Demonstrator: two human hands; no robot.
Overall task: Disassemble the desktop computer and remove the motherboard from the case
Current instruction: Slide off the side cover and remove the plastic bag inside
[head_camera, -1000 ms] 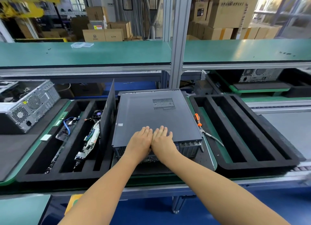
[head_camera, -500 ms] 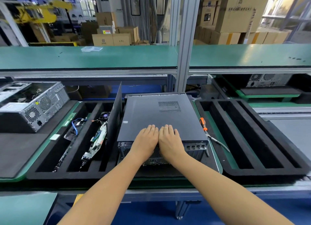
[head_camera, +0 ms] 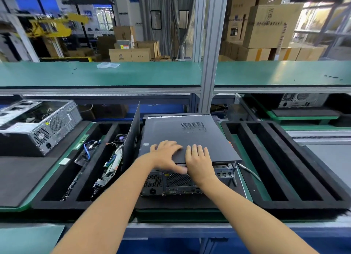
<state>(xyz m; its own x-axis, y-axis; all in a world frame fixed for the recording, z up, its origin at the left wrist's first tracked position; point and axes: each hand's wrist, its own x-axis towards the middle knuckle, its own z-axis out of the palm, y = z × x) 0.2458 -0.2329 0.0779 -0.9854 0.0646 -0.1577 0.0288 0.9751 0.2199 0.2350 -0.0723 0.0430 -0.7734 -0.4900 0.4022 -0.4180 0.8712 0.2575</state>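
A black desktop computer case lies flat on a dark mat in front of me, its rear ports and fan grilles facing me. Its dark side panel covers the top, and the panel's near edge sits slightly raised and back from the case's rear. My left hand holds that near edge, fingers on top and thumb beneath it. My right hand lies beside it with straight fingers pressing on the panel. The motherboard is hidden inside the case.
A black foam tray on the left holds circuit boards, cables and an upright dark panel. A slotted foam tray lies to the right. Metal pliers lie beside the case. An opened grey case sits far left.
Both hands pushed the side panel away from me; its near edge now stands off the case's rear. My left thumb has hooked under that edge. My head moved closer.
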